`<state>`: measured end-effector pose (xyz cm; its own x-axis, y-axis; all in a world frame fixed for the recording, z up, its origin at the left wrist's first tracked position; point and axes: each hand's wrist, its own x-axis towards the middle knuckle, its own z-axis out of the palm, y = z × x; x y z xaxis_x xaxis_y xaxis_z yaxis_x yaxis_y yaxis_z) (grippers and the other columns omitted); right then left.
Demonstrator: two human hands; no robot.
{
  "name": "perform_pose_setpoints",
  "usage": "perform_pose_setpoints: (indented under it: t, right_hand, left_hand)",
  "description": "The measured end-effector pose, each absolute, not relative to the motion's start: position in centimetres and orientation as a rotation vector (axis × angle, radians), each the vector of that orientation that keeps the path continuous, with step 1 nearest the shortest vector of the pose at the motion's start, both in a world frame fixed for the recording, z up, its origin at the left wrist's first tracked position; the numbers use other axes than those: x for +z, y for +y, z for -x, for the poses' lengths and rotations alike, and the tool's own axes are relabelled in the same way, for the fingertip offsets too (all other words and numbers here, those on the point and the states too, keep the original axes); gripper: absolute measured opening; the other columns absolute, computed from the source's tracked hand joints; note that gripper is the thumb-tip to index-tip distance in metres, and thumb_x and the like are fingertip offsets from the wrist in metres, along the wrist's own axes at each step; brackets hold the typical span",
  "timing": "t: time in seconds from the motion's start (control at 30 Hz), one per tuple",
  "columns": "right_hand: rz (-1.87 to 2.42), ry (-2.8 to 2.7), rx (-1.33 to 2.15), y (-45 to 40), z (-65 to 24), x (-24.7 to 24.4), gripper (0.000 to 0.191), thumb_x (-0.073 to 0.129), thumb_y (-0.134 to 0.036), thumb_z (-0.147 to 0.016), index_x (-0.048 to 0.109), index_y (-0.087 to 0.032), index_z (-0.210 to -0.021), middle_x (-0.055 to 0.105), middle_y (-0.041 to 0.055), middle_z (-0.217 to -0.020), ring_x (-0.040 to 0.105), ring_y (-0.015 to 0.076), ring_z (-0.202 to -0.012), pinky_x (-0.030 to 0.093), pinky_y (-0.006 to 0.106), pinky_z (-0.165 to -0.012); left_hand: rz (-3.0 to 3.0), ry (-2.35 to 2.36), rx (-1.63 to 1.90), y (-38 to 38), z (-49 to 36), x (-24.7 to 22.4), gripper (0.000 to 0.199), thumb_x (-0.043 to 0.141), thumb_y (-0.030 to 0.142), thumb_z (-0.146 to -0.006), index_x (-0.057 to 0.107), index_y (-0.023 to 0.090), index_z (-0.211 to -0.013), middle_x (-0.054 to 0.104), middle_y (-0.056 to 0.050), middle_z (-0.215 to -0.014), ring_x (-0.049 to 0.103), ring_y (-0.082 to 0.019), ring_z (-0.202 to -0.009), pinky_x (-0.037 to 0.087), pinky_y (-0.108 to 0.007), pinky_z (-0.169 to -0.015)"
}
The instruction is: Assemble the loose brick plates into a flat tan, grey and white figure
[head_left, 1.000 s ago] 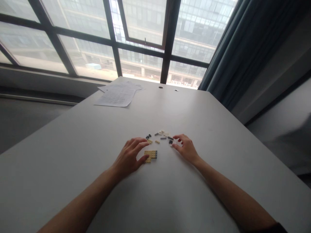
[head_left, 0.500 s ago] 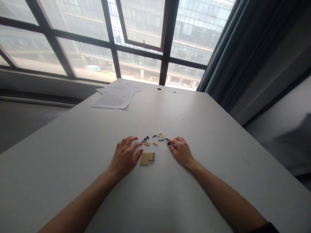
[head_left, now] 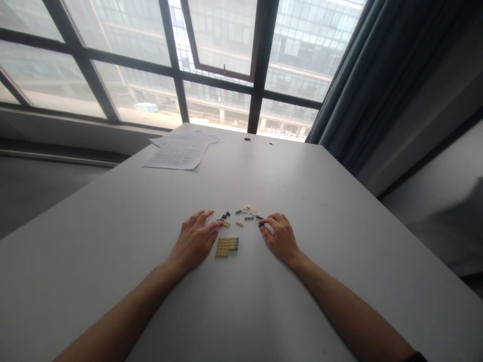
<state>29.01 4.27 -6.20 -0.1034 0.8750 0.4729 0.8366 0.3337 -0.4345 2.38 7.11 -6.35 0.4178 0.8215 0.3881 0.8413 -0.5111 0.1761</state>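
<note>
My left hand (head_left: 194,240) rests on the table with its fingers apart, its index fingertip at a small tan brick (head_left: 226,224). Beside its thumb lies a flat tan brick panel (head_left: 223,246) with a blue-grey strip along its right side. My right hand (head_left: 279,237) has thumb and index finger closed around a small black brick (head_left: 261,224). Between the hands are a single tan piece (head_left: 239,224), a grey piece (head_left: 249,218), a pile of white bricks (head_left: 249,209) and several small black pieces (head_left: 226,214).
Printed papers (head_left: 177,151) lie at the back left of the white table (head_left: 302,186). Two small holes are near its far edge. Windows stand behind it, and a dark blue curtain (head_left: 347,100) hangs at the right.
My left index fingertip has come down to the tan brick, and its thumb has drawn closer to the index finger. The panel sits slightly further left in view. My right hand has barely moved.
</note>
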Motion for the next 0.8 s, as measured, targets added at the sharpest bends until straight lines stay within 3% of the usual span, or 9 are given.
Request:
perform_pose_setpoints:
  t: [0.2, 0.37, 0.8]
  right_hand:
    - [1.515, -1.852, 0.095, 4.4, -29.0, -6.2, 0.013, 0.059, -0.018, -0.084, 0.067, -0.021, -0.094, 0.063, 0.0053, -0.095, 0.053, 0.0217, -0.093, 0.043, 0.036, -0.089]
    - [1.515, -1.850, 0.097, 4.4, -29.0, -6.2, 0.013, 0.059, -0.019, -0.084, 0.067, -0.021, -0.093, 0.062, 0.0052, -0.095, 0.053, 0.0217, -0.093, 0.043, 0.036, -0.089]
    - [1.535, -1.869, 0.122, 4.8, -28.9, -6.1, 0.016, 0.060, -0.020, -0.083, 0.068, -0.021, -0.096, 0.062, 0.0064, -0.099, 0.052, 0.0226, -0.096, 0.042, 0.038, -0.090]
  left_hand:
    - [2.498, -1.652, -0.755, 7.6, -2.7, -5.2, 0.025, 0.051, 0.040, -0.085, 0.067, 0.023, -0.094, 0.058, -0.009, -0.122, 0.046, -0.029, -0.118, 0.035, -0.046, -0.097]
    - [2.492, -1.720, -0.640, 8.3, -4.7, -4.0, 0.033, 0.058, 0.052, -0.077, 0.069, 0.020, -0.078, 0.064, -0.010, -0.107, 0.051, -0.031, -0.108, 0.036, -0.045, -0.091]
    - [2.611, -1.584, -0.835, 9.1, -4.6, -5.5, 0.023, 0.056, 0.038, -0.079, 0.071, 0.023, -0.085, 0.064, -0.009, -0.112, 0.050, -0.030, -0.110, 0.037, -0.048, -0.093]
